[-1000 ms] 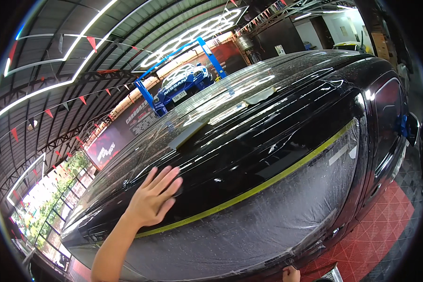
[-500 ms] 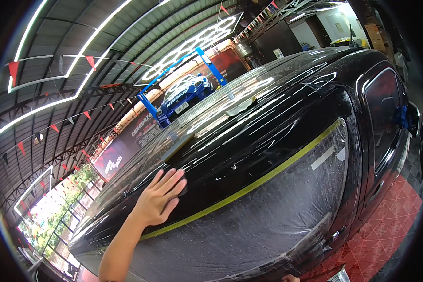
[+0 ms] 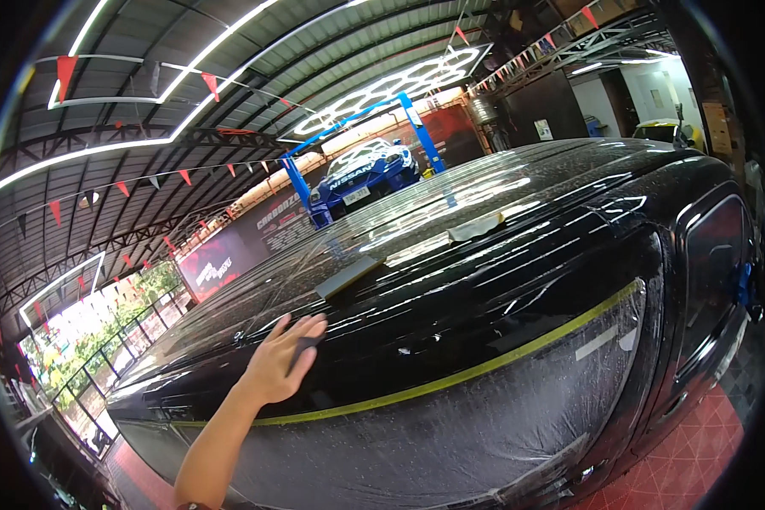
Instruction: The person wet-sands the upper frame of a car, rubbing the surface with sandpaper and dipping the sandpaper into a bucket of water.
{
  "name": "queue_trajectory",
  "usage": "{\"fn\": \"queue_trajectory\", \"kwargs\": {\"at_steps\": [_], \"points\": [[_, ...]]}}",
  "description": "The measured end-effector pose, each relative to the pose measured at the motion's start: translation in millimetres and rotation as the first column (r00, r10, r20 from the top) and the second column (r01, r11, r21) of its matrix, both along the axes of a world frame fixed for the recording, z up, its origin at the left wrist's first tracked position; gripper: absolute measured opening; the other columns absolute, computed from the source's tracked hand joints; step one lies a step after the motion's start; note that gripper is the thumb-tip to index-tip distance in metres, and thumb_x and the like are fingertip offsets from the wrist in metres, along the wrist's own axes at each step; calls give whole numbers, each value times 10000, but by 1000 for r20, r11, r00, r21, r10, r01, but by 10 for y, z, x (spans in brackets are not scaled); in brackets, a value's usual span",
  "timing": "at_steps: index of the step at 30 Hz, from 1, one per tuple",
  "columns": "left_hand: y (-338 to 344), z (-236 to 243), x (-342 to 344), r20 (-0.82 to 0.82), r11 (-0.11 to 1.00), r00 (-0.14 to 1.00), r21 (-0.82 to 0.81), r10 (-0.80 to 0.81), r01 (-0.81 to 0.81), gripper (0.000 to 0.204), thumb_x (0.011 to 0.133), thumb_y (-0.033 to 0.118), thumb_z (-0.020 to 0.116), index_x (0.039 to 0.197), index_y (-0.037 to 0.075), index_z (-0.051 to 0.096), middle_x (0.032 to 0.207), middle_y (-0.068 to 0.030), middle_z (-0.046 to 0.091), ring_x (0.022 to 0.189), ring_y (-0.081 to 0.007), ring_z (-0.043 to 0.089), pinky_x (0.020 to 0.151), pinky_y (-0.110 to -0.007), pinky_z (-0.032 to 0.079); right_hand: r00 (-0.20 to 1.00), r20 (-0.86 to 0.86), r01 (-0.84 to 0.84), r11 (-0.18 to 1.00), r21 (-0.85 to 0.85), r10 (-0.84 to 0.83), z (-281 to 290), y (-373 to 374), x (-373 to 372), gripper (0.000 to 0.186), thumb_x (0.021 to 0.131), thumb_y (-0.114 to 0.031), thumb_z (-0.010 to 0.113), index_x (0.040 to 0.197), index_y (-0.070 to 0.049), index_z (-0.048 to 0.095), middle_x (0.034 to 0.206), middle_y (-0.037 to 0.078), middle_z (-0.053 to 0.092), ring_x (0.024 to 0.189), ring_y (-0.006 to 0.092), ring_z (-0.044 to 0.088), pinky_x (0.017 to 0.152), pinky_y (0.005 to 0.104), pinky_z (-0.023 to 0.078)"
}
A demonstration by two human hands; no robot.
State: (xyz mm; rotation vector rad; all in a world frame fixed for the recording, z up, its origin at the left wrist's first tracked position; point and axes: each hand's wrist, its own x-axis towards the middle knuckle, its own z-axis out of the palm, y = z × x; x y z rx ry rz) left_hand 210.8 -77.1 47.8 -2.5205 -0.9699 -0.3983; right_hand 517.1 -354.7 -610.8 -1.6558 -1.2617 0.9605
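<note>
My left hand (image 3: pixel 274 370) reaches up over the glossy black upper side of a van-like vehicle (image 3: pixel 416 331). Between its thumb and fingers is a small dark flat pad (image 3: pixel 304 348), partly hidden by the fingers. Just below the hand, a strip of yellow masking tape (image 3: pixel 459 384) runs along the body, edging clear plastic film (image 3: pixel 450 442) that covers the side. Beyond the fingertips, a grey flat block (image 3: pixel 348 279) lies on the roof's edge. Farther right on the roof sits a pale crumpled sheet or cloth (image 3: pixel 476 228). My right hand is out of view.
A blue car (image 3: pixel 361 174) stands behind the vehicle by a blue lift (image 3: pixel 421 136). Red tiled floor (image 3: pixel 688 450) shows at lower right. A railing (image 3: pixel 102 382) lines the bright opening at left. Cardboard boxes (image 3: pixel 716 132) are stacked at far right.
The view has tilted and shifted. My left hand has turned on the panel, showing more of the dark pad. The bit of my right hand at the lower edge has left view.
</note>
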Motion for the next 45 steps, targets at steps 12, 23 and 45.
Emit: {"fn": "queue_trajectory", "kwargs": {"at_steps": [12, 23, 45], "points": [[214, 29, 603, 20, 981, 995, -169, -95, 97, 502, 1118, 239, 446, 1590, 72, 471, 1615, -158, 516, 1545, -298, 429, 1323, -521, 205, 1000, 20, 13, 989, -145, -10, -361, 76, 159, 284, 1008, -279, 636, 1140, -56, 753, 1042, 270, 752, 965, 477, 717, 841, 539, 577], [410, 74, 2185, -39, 952, 971, -209, -235, 222, 496, 1145, 331, 424, 1586, 105, 451, 1641, -142, 478, 1495, -389, 457, 1310, -530, 274, 997, -60, 40, 965, -261, -57, -504, 17, 106, 286, 1011, -252, 595, 1099, -25, 745, 1035, 277, 750, 939, 502, 707, 809, 568, 562], [655, 149, 3338, -158, 960, 954, -160, -254, 229, 560, 1157, 384, 354, 1608, 56, 408, 1602, -207, 507, 1508, -340, 444, 1320, -523, 238, 981, 61, 196, 940, -279, -186, -811, -183, 508, 266, 1003, -295, 628, 1100, -96, 776, 1069, 244, 771, 1033, 459, 729, 901, 538, 570]]}}
